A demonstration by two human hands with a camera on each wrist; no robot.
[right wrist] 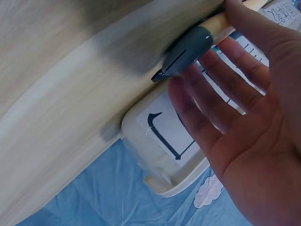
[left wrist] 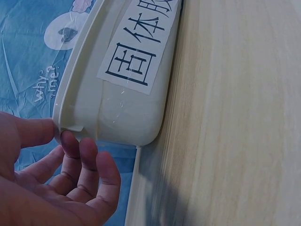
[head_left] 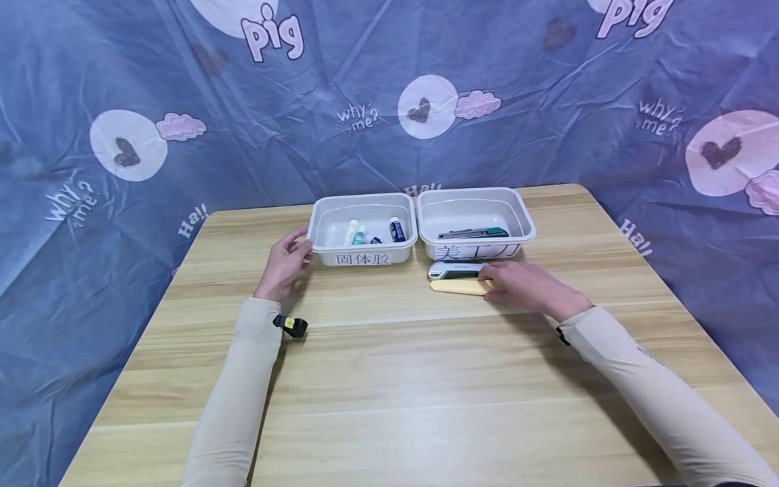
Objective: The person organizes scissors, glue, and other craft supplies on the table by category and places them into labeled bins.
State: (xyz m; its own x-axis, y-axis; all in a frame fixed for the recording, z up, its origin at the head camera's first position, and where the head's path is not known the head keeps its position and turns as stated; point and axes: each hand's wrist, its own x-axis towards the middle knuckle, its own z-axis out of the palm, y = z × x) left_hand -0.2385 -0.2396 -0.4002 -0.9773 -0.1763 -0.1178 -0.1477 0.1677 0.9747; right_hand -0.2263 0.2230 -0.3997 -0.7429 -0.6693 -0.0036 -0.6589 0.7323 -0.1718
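My left hand (head_left: 285, 264) pinches the left end of the rim of a white plastic box (head_left: 365, 206), thumb above and fingertips below. Inside that box lie several glue sticks (head_left: 397, 230), some white or teal and some dark blue. My right hand (head_left: 529, 287) pinches a yellow utility knife (head_left: 459, 287) with a dark grey end (right wrist: 190, 49), low over the table in front of the right box (head_left: 462, 206). Right behind it, partly hidden by the fingers, is a white and dark utility knife (head_left: 456, 269). Utility knives (head_left: 487, 233) with green and dark parts lie in the right box.
Both boxes stand side by side near the far edge of the wooden table (head_left: 377, 379). A paper label (head_left: 363, 260) with Chinese characters is on the left box's front, another (head_left: 477, 251) on the right box. A blue printed cloth (head_left: 377, 155) hangs behind the table.
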